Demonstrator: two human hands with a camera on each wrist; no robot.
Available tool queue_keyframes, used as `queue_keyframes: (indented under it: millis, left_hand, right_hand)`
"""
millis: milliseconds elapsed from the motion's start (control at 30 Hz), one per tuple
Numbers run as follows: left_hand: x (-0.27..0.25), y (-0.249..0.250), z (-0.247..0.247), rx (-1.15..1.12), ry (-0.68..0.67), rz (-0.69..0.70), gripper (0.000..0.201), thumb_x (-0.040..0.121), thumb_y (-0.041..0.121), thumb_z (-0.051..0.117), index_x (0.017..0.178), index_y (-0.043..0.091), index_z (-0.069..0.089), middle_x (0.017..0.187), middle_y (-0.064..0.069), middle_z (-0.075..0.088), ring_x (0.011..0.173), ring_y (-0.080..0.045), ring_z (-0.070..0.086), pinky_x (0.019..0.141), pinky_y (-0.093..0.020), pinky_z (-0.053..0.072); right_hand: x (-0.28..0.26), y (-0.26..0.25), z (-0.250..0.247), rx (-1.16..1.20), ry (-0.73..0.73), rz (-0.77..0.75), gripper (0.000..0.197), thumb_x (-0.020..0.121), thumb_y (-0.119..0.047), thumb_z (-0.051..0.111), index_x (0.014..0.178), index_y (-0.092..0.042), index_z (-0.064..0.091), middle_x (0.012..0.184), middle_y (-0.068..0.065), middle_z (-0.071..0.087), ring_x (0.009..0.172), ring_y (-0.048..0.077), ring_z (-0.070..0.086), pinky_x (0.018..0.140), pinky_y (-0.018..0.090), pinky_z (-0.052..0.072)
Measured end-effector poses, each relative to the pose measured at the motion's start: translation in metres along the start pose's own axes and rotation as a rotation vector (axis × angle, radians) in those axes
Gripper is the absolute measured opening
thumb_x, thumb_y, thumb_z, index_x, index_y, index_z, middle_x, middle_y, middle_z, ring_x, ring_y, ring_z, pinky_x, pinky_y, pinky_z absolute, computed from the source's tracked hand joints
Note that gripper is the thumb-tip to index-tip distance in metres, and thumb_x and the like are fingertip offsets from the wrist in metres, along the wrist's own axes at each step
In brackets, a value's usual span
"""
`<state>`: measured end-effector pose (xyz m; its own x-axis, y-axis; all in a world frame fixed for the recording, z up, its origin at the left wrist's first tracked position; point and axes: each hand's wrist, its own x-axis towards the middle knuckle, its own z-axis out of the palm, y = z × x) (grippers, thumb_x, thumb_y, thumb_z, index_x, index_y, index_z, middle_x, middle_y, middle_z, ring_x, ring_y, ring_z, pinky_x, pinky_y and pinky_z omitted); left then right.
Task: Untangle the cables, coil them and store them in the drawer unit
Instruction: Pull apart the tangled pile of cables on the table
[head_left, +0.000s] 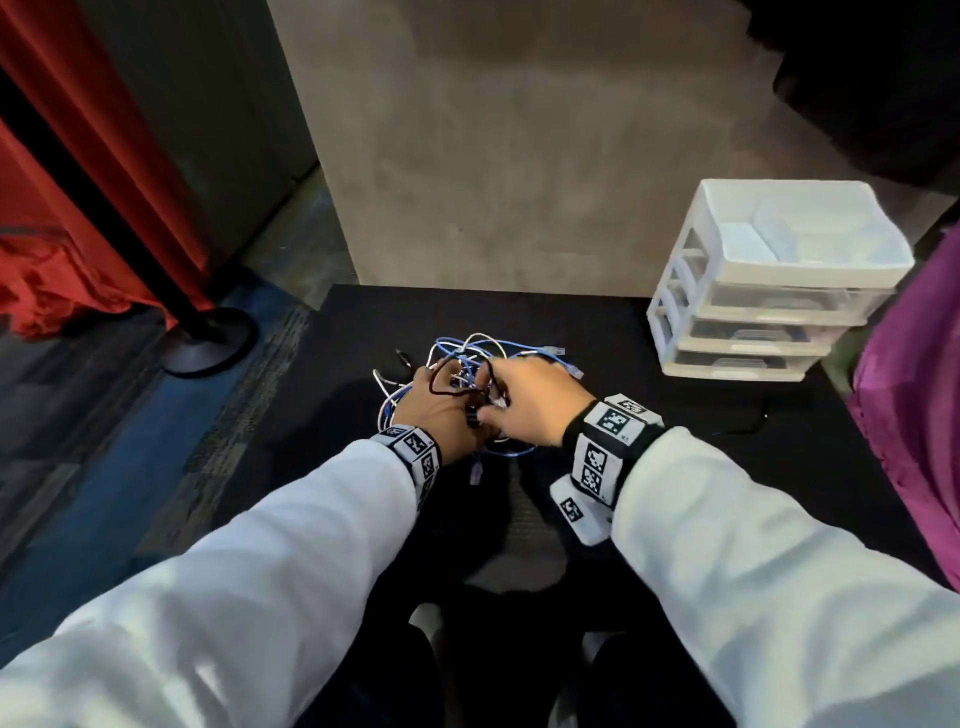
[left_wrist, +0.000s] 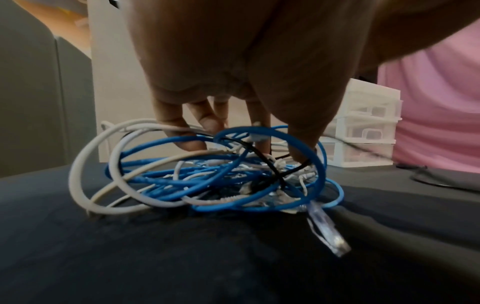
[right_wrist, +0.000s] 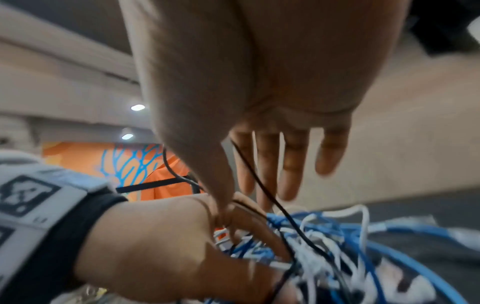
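Nearest you, both of your forearms in smooth white sleeves reach forward, each wrist wrapped in a black band carrying square black-and-white printed markers. Your left hand sits on the tangle of thin round blue, white and black cables, fingers curled down into the loops, with a thin black cable draped over its back; whether it grips a strand, I cannot tell. Your right hand, touching the left, pinches a thin black cable between thumb and forefinger, the other fingers straight and spread. The glossy tangle lies mid-table on a matte black cloth-covered table; a clear plastic plug pokes out toward you. Farther right stands a boxy white plastic drawer unit with three translucent drawers, shut, well apart from the cables. Beyond is a rough beige wall.
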<state>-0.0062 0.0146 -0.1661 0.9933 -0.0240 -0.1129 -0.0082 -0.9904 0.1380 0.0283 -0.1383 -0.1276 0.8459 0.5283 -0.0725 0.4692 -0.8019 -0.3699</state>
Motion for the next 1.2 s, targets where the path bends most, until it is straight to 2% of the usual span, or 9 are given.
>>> queue_keyframes:
  millis: [200,300,367,433,533,700,900,1100,1200]
  left_hand:
    - [-0.002,-0.003,0.014,-0.066,-0.033,-0.083,0.086,0.056,0.086,0.057,0.133,0.047,0.05,0.156,0.002,0.023,0.14,-0.028,0.026,0.109,-0.046,0.042]
    - [-0.004,0.0,0.016,-0.022,-0.011,-0.087,0.103,0.046,0.094,0.052,0.138,0.048,0.046,0.159,0.002,0.021,0.139,-0.028,0.026,0.109,-0.047,0.042]
    - [-0.005,0.001,0.016,-0.03,0.003,-0.082,0.107,0.043,0.096,0.051,0.139,0.048,0.045,0.159,0.001,0.02,0.139,-0.029,0.025,0.11,-0.048,0.04]
    - [-0.007,0.002,0.015,-0.063,0.009,-0.061,0.102,0.044,0.093,0.052,0.135,0.047,0.05,0.158,0.003,0.022,0.138,-0.028,0.026,0.111,-0.047,0.04]
    - [-0.008,0.002,0.016,-0.104,0.001,-0.039,0.081,0.052,0.087,0.056,0.121,0.046,0.06,0.157,0.007,0.024,0.138,-0.026,0.025,0.113,-0.045,0.037]
    - [-0.001,-0.006,0.029,-0.107,0.066,-0.062,0.043,0.082,0.058,0.055,0.12,0.043,0.067,0.155,0.006,0.032,0.132,-0.027,0.031,0.106,-0.044,0.044]
    - [0.007,-0.02,0.018,-0.11,0.154,-0.135,0.043,0.098,0.06,0.041,0.104,0.039,0.078,0.151,0.003,0.042,0.135,-0.03,0.032,0.108,-0.045,0.041]
    - [0.014,-0.032,-0.005,-0.135,0.042,-0.259,0.052,0.087,0.076,0.033,0.11,0.049,0.072,0.158,0.002,0.032,0.146,-0.032,0.021,0.112,-0.055,0.037]
    - [0.016,-0.033,-0.016,-0.23,0.095,-0.295,0.05,0.088,0.075,0.036,0.107,0.048,0.073,0.155,0.003,0.035,0.143,-0.03,0.026,0.111,-0.05,0.038]
  right_hand:
    - [0.003,0.015,0.05,0.14,-0.012,0.106,0.027,0.089,-0.044,0.069,0.115,-0.036,0.072,0.109,-0.005,0.069,0.108,0.025,0.067,0.093,0.043,0.054]
    - [0.005,0.023,0.053,0.265,0.173,0.177,0.023,0.088,-0.043,0.074,0.099,-0.028,0.061,0.08,-0.004,0.065,0.079,0.023,0.065,0.071,0.036,0.051]
    - [0.005,0.023,0.049,0.306,0.167,0.148,0.033,0.087,-0.041,0.076,0.116,-0.036,0.062,0.074,-0.007,0.061,0.075,0.018,0.062,0.072,0.035,0.05]
    - [0.005,0.019,0.045,0.263,0.11,0.09,0.046,0.091,-0.036,0.07,0.134,-0.045,0.061,0.086,-0.013,0.069,0.088,0.018,0.065,0.084,0.034,0.053]
    - [0.008,0.011,0.039,0.106,0.089,0.095,0.036,0.095,-0.033,0.061,0.128,-0.045,0.068,0.122,-0.008,0.074,0.115,0.022,0.066,0.097,0.036,0.052]
    - [0.014,0.01,0.04,-0.1,0.178,0.054,0.016,0.096,-0.038,0.062,0.105,-0.03,0.072,0.108,-0.004,0.073,0.109,0.025,0.066,0.092,0.037,0.047]
    - [0.013,0.029,0.015,0.581,0.408,0.226,0.031,0.088,-0.04,0.074,0.068,-0.019,0.064,0.062,-0.001,0.069,0.059,0.013,0.063,0.066,0.039,0.054]
    - [-0.012,0.029,-0.062,0.986,0.647,0.118,0.04,0.093,-0.02,0.073,0.057,-0.029,0.057,0.06,-0.002,0.068,0.067,0.026,0.066,0.061,0.037,0.051]
    - [-0.033,0.021,-0.082,1.052,0.759,0.03,0.036,0.095,-0.018,0.071,0.064,-0.027,0.057,0.067,-0.001,0.069,0.067,0.015,0.068,0.062,0.025,0.053]
